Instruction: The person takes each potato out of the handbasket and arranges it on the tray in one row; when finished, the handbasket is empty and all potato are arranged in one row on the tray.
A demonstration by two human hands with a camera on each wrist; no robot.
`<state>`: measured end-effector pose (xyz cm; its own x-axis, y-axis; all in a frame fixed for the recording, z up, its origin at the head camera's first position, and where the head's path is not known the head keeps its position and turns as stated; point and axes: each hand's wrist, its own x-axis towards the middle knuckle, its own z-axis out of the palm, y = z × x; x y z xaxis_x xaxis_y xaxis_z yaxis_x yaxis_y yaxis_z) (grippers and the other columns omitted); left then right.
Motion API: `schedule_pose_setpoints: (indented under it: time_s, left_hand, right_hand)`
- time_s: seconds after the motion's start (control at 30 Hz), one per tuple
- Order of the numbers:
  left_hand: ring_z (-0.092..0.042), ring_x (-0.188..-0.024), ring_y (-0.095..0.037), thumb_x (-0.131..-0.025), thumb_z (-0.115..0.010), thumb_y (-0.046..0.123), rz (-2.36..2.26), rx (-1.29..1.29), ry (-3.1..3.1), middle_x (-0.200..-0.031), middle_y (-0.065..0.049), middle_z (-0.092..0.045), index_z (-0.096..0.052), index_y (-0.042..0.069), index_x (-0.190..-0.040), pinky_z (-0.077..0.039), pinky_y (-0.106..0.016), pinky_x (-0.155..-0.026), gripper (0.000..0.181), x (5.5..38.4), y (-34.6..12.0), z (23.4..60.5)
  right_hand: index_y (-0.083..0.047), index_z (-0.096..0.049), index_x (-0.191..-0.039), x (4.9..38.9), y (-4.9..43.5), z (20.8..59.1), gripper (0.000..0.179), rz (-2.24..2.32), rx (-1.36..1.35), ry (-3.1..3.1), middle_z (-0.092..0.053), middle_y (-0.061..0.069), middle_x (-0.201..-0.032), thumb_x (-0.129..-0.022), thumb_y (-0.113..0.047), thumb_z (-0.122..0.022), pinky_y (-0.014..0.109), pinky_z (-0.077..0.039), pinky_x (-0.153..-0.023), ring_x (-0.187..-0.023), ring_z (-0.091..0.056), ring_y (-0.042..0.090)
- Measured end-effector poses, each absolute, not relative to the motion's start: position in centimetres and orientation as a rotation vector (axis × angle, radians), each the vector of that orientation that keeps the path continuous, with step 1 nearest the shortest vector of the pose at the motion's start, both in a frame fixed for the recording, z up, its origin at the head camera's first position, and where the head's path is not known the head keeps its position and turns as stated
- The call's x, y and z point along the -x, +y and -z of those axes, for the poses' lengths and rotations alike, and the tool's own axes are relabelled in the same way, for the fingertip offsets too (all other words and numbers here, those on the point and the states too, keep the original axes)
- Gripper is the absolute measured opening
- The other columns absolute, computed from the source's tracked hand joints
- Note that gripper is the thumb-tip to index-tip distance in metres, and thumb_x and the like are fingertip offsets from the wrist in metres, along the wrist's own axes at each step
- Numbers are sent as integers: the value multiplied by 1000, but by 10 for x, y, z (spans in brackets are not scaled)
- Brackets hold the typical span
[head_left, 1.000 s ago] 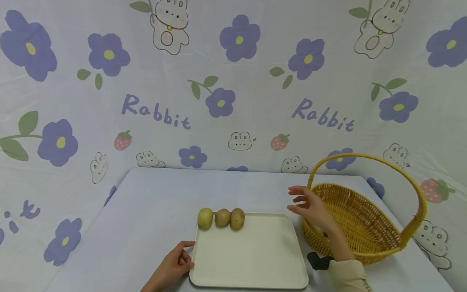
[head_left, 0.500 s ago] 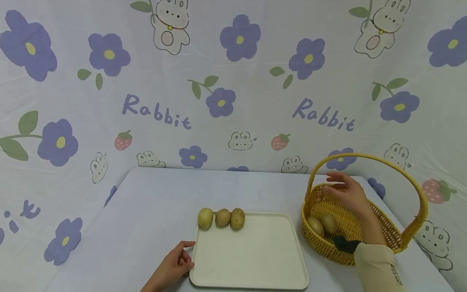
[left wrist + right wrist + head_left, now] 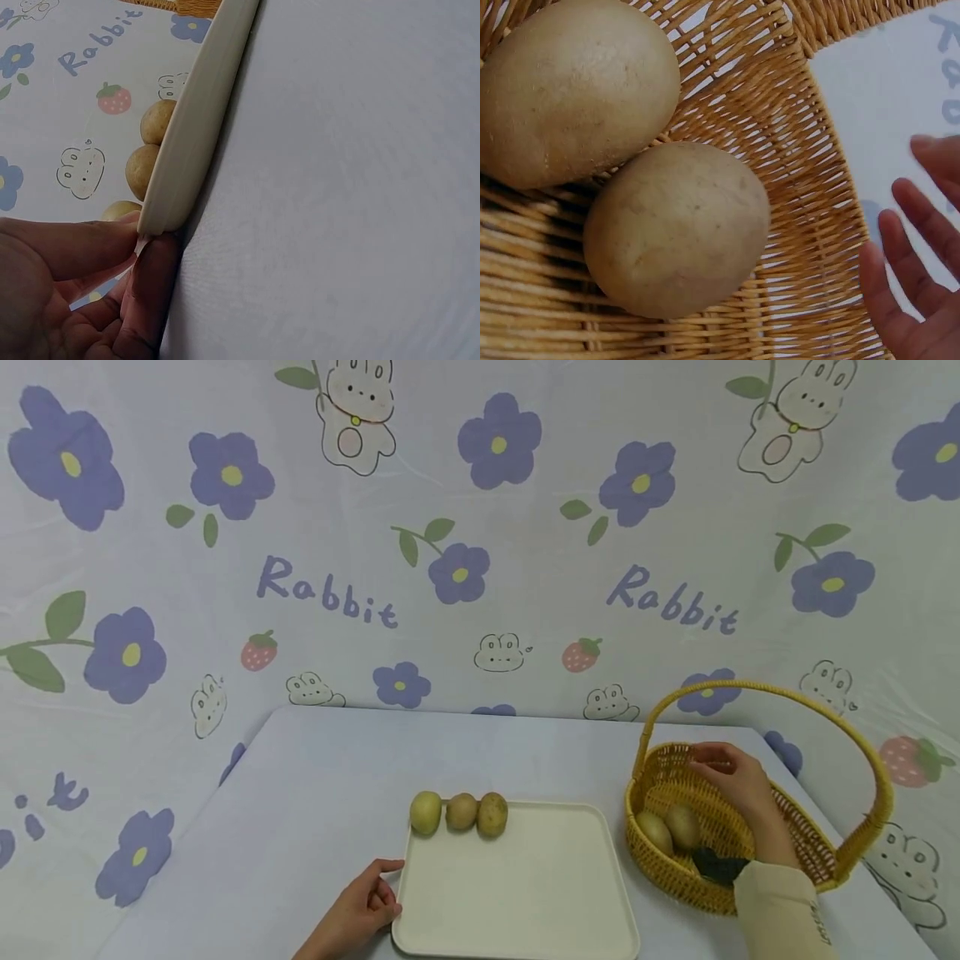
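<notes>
My left hand (image 3: 355,907) pinches the left rim of a cream rectangular tray (image 3: 551,881); in the left wrist view, thumb and fingers sit at the tray's edge. Along the tray's far left rim lie three potatoes in a row: a yellowish one (image 3: 425,813), a small brown one (image 3: 461,812) and a speckled brown one (image 3: 492,815). My right hand (image 3: 738,777) is over a wicker basket (image 3: 667,872), fingers spread and holding nothing. Two potatoes rest inside the basket, a larger one (image 3: 577,90) and a rounder one (image 3: 679,229), apart from the right fingers.
The basket's tall arched handle (image 3: 862,743) rises over the right hand and forearm. Tray and basket stand side by side on a white-covered table (image 3: 315,777). A cloth (image 3: 442,693) with flowers and rabbits hangs behind it.
My right hand has moved right, from the basket's left rim to over its inside, then dipped slightly. The two potatoes in the basket have come into sight. My left hand stays at the tray.
</notes>
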<state>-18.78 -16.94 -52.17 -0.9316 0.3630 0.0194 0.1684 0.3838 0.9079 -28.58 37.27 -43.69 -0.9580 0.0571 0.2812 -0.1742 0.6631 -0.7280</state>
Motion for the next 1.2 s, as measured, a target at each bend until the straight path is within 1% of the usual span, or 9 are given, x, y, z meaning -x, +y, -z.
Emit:
schedule_pose_setpoints:
  time_s: [0.17,0.37,0.5,0.6,0.7,0.77,0.87,1.0,1.2]
  left_hand:
    - [-46,-60,-4,-86,-62,6,-1581,-499,2445,-79,-3,-51,-41,-5,-132,-41,-18,-57,51,188,-168,522]
    - [-46,-60,-3,-86,-62,5,-1584,-517,2448,-79,-4,-51,-40,-6,-132,-42,-18,-57,51,187,-167,522]
    - [-46,-60,-4,-87,-62,7,-1573,-498,2447,-79,-3,-52,-40,-5,-133,-42,-19,-57,52,188,-169,523]
    - [-47,-61,-5,-88,-63,8,-1562,-493,2440,-79,-3,-52,-39,-4,-134,-43,-20,-58,53,189,-173,523]
    - [-48,-61,-5,-88,-62,10,-1557,-513,2437,-80,-4,-52,-38,-5,-134,-44,-20,-59,53,189,-175,523]
    - [-48,-61,-5,-89,-62,10,-1555,-526,2439,-80,-4,-52,-38,-5,-134,-44,-20,-59,53,189,-175,524]
    - [-48,-61,-5,-89,-62,10,-1557,-531,2436,-80,-4,-52,-38,-5,-134,-44,-20,-59,53,190,-174,525]
    - [-48,-61,-5,-89,-62,10,-1559,-528,2431,-80,-4,-52,-38,-5,-134,-44,-20,-59,54,191,-174,526]
    - [-48,-61,-4,-89,-61,10,-1550,-524,2439,-80,-4,-52,-38,-5,-134,-44,-20,-59,52,191,-173,525]
  right_hand:
    - [2,-55,-121,291,376,449,44,-1239,-111,-2614,-58,22,-113,-90,-28,-62,46,-48,-76,-100,-56,36]
    - [7,-49,-128,293,378,454,47,-1348,-299,-2825,-50,30,-123,-92,-23,-60,43,-49,-81,-109,-52,40]
    - [9,-48,-127,295,378,464,44,-1445,-441,-2930,-49,32,-124,-92,-16,-57,49,-45,-86,-113,-48,44]
    - [11,-50,-124,297,377,469,41,-1491,-570,-2968,-50,31,-124,-92,-13,-56,44,-44,-87,-112,-50,34]
    - [13,-50,-121,296,377,471,39,-1581,-635,-2995,-51,28,-120,-92,-12,-55,34,-45,-80,-101,-52,17]
    - [15,-49,-119,295,378,472,37,-1624,-682,-2990,-50,26,-118,-91,-10,-55,31,-44,-77,-96,-49,13]
    - [13,-48,-118,292,377,472,37,-1666,-646,-3001,-49,22,-116,-89,-10,-57,31,-45,-74,-91,-49,15]
    - [13,-46,-117,289,377,472,38,-1677,-607,-3002,-48,25,-115,-88,-8,-57,35,-45,-73,-90,-48,21]
    - [9,-49,-121,287,376,473,43,-1418,-339,-2992,-56,25,-111,-90,-18,-60,35,-45,-72,-89,-53,22]
